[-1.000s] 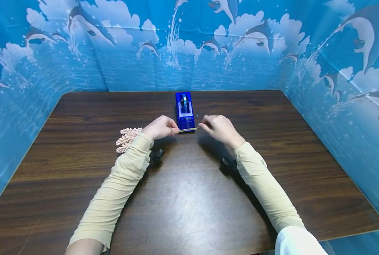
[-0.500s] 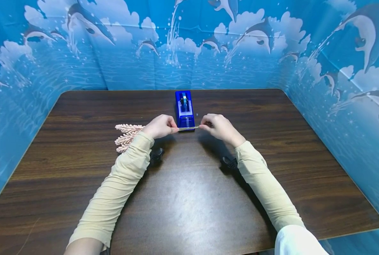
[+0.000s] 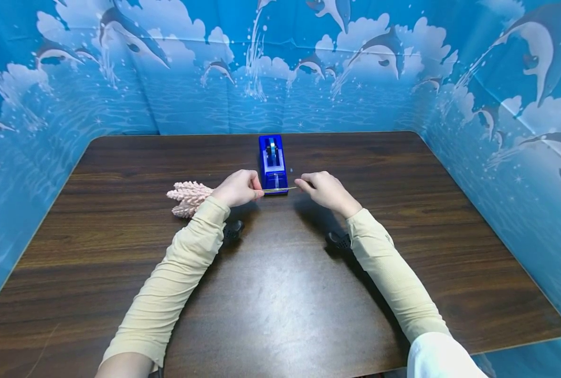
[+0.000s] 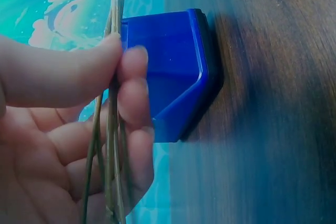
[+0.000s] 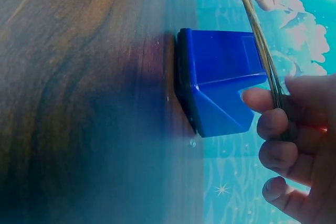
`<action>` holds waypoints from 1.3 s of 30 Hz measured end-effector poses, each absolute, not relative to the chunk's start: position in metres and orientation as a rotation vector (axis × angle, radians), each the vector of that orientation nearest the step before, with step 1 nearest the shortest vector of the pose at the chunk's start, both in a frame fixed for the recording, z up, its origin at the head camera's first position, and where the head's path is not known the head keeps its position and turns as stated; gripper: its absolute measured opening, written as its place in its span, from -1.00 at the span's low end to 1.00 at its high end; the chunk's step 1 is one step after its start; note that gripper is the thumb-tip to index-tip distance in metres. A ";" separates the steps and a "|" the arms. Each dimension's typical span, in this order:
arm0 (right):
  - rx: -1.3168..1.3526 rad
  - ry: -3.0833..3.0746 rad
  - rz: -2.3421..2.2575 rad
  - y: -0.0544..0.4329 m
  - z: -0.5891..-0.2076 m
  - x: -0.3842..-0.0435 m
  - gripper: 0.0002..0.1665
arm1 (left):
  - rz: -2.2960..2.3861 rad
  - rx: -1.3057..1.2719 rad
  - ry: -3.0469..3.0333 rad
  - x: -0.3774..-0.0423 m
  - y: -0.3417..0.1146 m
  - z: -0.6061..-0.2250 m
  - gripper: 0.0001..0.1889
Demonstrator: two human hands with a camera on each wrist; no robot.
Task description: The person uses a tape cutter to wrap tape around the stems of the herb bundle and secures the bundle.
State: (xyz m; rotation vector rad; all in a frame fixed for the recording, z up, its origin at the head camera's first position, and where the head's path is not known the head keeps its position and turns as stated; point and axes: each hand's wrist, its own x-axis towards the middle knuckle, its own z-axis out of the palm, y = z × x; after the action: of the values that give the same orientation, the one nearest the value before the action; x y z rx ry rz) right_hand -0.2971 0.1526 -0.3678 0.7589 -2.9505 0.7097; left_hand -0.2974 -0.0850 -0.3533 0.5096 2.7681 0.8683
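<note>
My left hand (image 3: pixel 237 188) pinches a bunch of thin dried stems (image 4: pixel 111 156) between thumb and fingertips. Beyond that wrist, in the head view, pale pink flower heads (image 3: pixel 189 194) fan out to the left; part of them is hidden by the hand and sleeve. The stems run level to the right, across the near end of a blue tape dispenser (image 3: pixel 273 165). At their far ends, my right hand (image 3: pixel 326 191) holds the tips between thumb and curled fingers, as the right wrist view shows. Both hands are raised over the table, and the dispenser stands just behind the stems.
The dark wood-grain table (image 3: pixel 280 294) spreads out on all sides. A blue dolphin-print curtain (image 3: pixel 280 68) hangs along its back and both sides. Black wrist devices (image 3: pixel 338 240) sit under the forearms.
The flower heads have turned and drawn closer together, shifting slightly up and left. The right hand has moved only a little at the stem ends, while the left hand keeps its pinch.
</note>
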 end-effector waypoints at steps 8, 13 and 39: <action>0.751 -2.911 0.756 0.151 -0.368 -0.298 -0.76 | 0.923 0.479 2.741 -0.298 -0.086 -0.358 -0.81; 0.762 -2.879 0.738 0.152 -0.368 -0.300 -0.80 | 0.901 0.539 2.686 -0.298 -0.087 -0.359 -0.75; 0.757 -2.902 0.724 0.156 -0.368 -0.301 -0.73 | 0.912 0.549 2.737 -0.300 -0.083 -0.356 -0.90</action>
State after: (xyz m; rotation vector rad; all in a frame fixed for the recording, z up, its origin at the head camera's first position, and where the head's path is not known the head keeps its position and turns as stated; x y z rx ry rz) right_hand -0.3005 0.1556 -0.3681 0.7568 -2.9022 0.7236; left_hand -0.3001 -0.0830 -0.3565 0.5491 2.7374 0.9120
